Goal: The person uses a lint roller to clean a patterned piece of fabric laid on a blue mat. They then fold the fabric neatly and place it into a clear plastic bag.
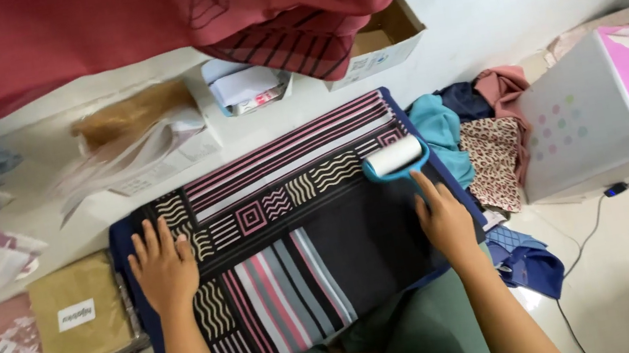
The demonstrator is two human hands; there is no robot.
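Your left hand (165,265) lies flat, fingers spread wide, pinning the patterned cloth (290,232) that is draped over your lap, while your right hand (445,218) grips the blue handle of the lint roller (395,157) resting near the cloth's far right corner. Push from that corner with only the left edge pinned and, to my eye, the fabric could bunch or slide off your knees. Your right fingers' wrap under the handle is hidden, and the cloth's near edge is hard to make out.

tan white-labelled packet (82,313), open cardboard box (381,42)
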